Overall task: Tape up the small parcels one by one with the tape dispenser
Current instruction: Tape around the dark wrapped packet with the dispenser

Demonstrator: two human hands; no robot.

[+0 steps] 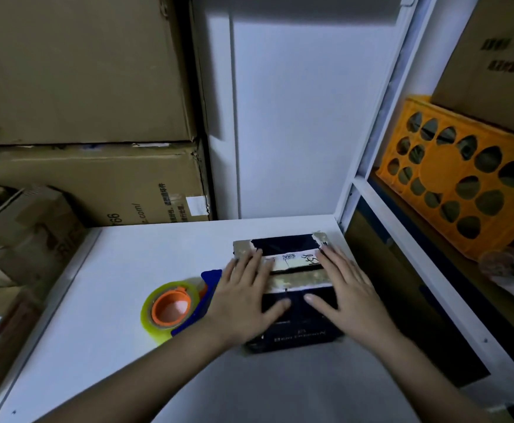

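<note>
A small dark navy parcel [292,319] lies on the white table [121,270], with a white label and strips of shiny tape across its top. My left hand [243,297] rests flat on the parcel's left side, fingers straight. Flat on the right side lies my right hand [344,288], fingers spread. The tape dispenser [176,306], blue with an orange core and a roll of clear yellowish tape, sits on the table just left of my left hand, untouched.
Large cardboard boxes [90,184] are stacked at the back left, and smaller ones [20,239] crowd the table's left edge. A white wall panel stands behind. To the right, a shelf holds an orange plastic crate [454,178] and another box.
</note>
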